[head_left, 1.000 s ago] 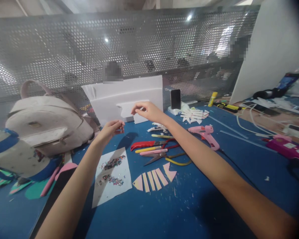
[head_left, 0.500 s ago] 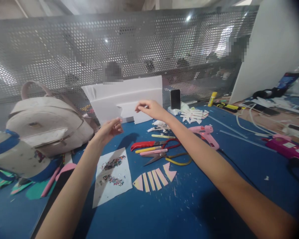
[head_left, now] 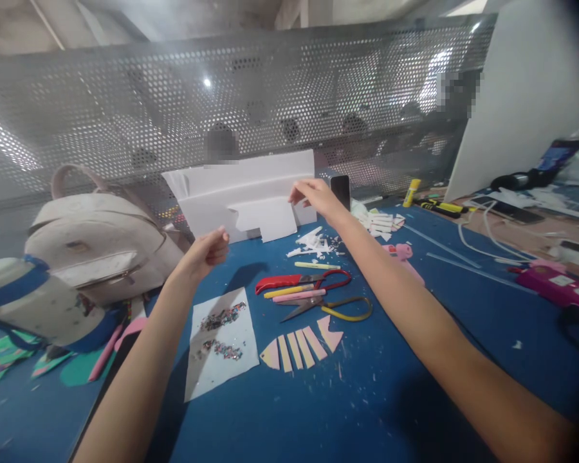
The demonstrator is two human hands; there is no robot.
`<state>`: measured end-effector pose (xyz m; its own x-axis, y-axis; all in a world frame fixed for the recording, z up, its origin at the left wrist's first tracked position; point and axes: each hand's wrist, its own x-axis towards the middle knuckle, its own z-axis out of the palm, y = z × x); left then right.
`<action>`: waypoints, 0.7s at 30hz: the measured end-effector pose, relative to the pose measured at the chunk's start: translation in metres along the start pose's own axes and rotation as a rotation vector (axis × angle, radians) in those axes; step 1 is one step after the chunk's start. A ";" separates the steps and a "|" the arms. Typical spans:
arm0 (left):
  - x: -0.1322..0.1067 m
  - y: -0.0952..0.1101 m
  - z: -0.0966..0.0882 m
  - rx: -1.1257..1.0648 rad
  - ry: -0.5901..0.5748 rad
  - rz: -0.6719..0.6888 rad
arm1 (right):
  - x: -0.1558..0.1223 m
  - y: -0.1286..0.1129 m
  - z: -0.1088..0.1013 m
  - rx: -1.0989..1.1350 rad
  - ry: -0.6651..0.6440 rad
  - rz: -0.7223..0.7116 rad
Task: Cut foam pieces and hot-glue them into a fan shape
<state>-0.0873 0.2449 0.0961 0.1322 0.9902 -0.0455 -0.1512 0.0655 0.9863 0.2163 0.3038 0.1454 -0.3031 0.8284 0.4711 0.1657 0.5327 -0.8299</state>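
Note:
My right hand (head_left: 318,198) reaches to the back of the blue table (head_left: 318,411). Its fingertips are pinched at the top right corner of a small white foam piece (head_left: 265,222), which leans on a bigger white foam board (head_left: 241,183). My left hand (head_left: 206,252) hovers lower and to the left, over the table near the board. Its fingers are curled closed, and I cannot make out anything in them. Below it lies a white sheet with glitter heaps (head_left: 220,350).
Pink cut strips (head_left: 300,342), scissors (head_left: 330,307), a red cutter (head_left: 282,283) and pens lie mid-table. A pink glue gun (head_left: 404,252), paper scraps (head_left: 316,243) and a phone (head_left: 340,191) sit further back. A backpack (head_left: 96,238) and a bottle (head_left: 26,302) stand left. A perforated metal screen (head_left: 125,109) closes the back.
My right hand has slid right along the top edge of the small white piece to its corner. My left hand has drawn back slightly to the left.

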 end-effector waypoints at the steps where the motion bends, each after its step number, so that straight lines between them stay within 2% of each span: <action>1: 0.000 0.002 -0.002 -0.005 0.011 0.002 | 0.000 0.000 0.000 0.019 -0.007 0.014; 3: -0.002 0.006 -0.004 -0.015 0.035 0.011 | -0.003 0.000 0.004 0.061 -0.067 0.040; 5: -0.003 0.009 -0.005 -0.024 0.060 0.023 | -0.007 -0.002 0.013 0.106 -0.205 0.064; 10: -0.001 0.012 -0.004 -0.051 0.139 0.085 | -0.023 -0.012 0.052 0.207 -0.732 0.084; 14: 0.003 0.011 -0.009 -0.069 0.222 0.138 | -0.032 -0.024 0.066 0.220 -1.039 0.047; 17: 0.005 0.008 -0.016 -0.058 0.282 0.162 | -0.034 -0.031 0.060 0.223 -1.122 0.022; 21: 0.007 0.003 -0.021 0.004 0.348 0.187 | -0.033 -0.037 0.042 0.231 -1.081 -0.004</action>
<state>-0.1071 0.2545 0.0952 -0.2373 0.9677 0.0850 -0.1377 -0.1201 0.9832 0.1805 0.2499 0.1477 -0.9822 0.1784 0.0578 0.0179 0.3962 -0.9180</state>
